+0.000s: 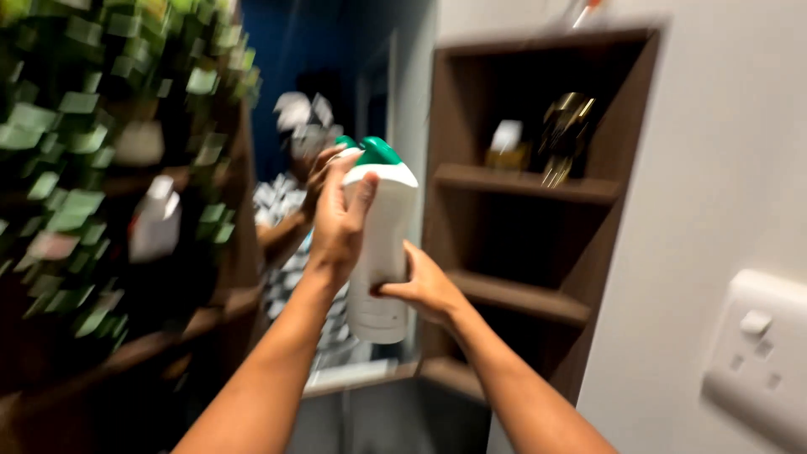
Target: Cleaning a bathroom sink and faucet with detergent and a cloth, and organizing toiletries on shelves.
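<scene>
A white plastic bottle (382, 252) with a green cap (377, 150) is held upright in front of me, at mid-frame. My left hand (339, 223) wraps the upper part of the bottle, just below the cap. My right hand (424, 286) grips its lower half from the right side. The whole frame is blurred by motion.
A mirror ahead reflects a person in a patterned shirt (290, 219). Brown wooden wall shelves (525, 189) at right carry a small bottle (507, 145) and a gold object (565, 134). Green leafy decor (92, 143) covers shelves at left. A white wall socket (761, 353) sits at far right.
</scene>
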